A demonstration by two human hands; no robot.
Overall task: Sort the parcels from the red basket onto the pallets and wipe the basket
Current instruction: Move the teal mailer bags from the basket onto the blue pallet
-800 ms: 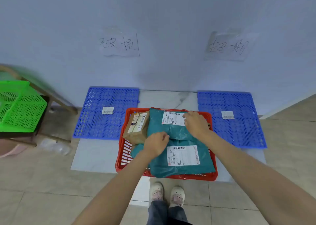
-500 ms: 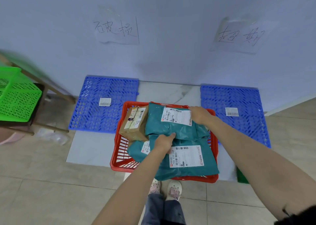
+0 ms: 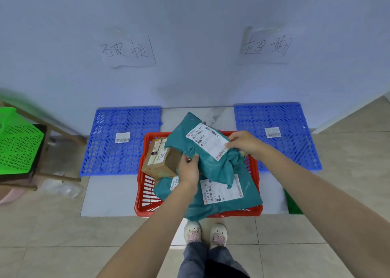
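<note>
Head cam: both hands hold a floppy teal plastic mailer bag (image 3: pixel 207 151) just above the red plastic basket (image 3: pixel 254 170), left hand (image 3: pixel 188 170) pinching its lower edge, right hand (image 3: pixel 242 143) gripping the label side. It could sag and snag the brown cardboard box (image 3: pixel 161 161) at 9 o'clock. Blue slatted pallets (image 3: pixel 122 142) at 10 and 2 o'clock look mostly bare.

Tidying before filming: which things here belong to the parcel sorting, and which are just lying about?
Job: red basket, lifted teal parcel, cardboard box, left blue pallet, right blue pallet.
Lying about: green basket, wooden stand.
</note>
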